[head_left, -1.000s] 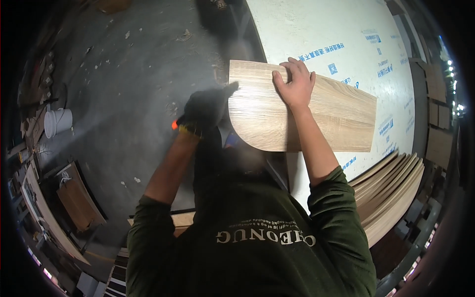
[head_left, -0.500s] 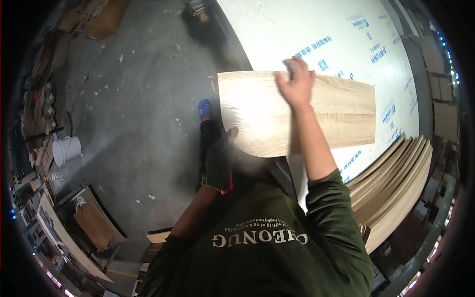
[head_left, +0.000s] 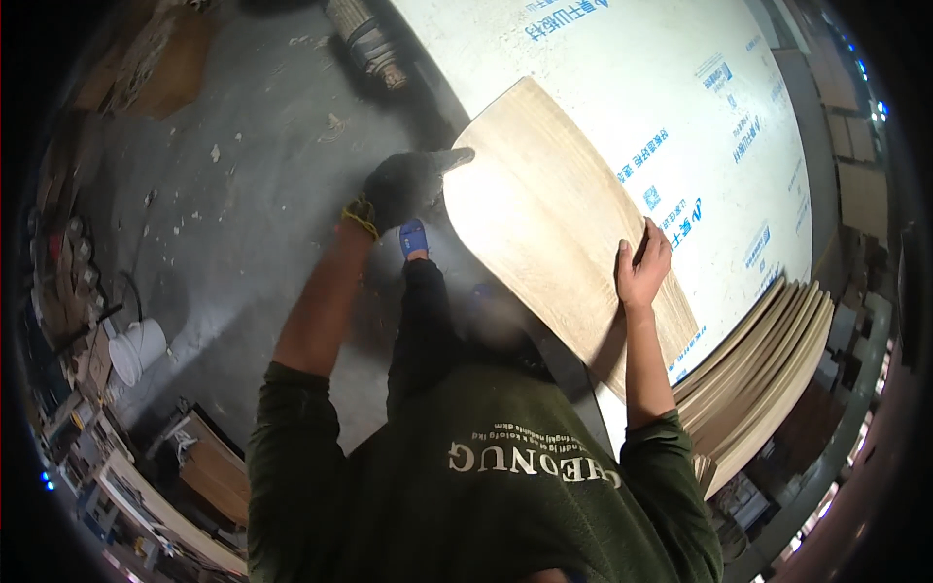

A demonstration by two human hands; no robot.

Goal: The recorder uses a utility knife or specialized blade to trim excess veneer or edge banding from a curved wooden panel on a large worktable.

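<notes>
A pale wood-grain board (head_left: 554, 204) with rounded corners lies slantwise, partly over the white sheet-topped table (head_left: 622, 58). My left hand (head_left: 408, 185), in a dark glove with a yellow cuff, holds the board's left edge near its far rounded corner. One digit rests on the top face; the others are hidden or blend into the dark glove. Bare, my right hand (head_left: 646, 267) grips the board's right edge, thumb on the top face and fingers at the rim. The board's near end passes beneath my right forearm.
Beside the table's near right side stands a stack of curved wooden boards (head_left: 768, 379). A white bucket (head_left: 138, 350) is on the grey floor at left. A ridged cylindrical thing (head_left: 367, 44) lies beyond the table's left edge. Scraps litter the floor.
The board has turned clockwise, its left end swinging to the far side. My left hand has risen to its left edge; my right hand has moved nearer, from its far edge to the right edge.
</notes>
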